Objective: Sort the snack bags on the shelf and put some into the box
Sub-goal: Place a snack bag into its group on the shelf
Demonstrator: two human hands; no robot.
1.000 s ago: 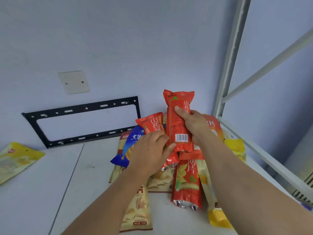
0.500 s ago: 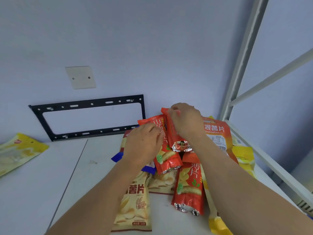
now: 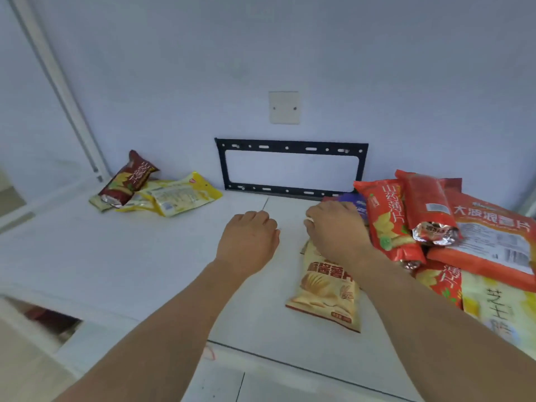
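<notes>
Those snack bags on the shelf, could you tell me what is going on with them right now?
A person is sorting them bare-handed. The right hand rests on the top of a beige chip bag lying flat beside the pile of red and orange bags on the right. The left hand is empty, curled over the bare white shelf. A smaller group, a dark red bag leaning on yellow bags, sits at the back left. No box is visible.

Snack pile point(image 3: 452, 227) right on shelf point(image 3: 145, 256), two bags point(image 3: 150, 190) far left — bracket point(image 3: 290, 166) behind
</notes>
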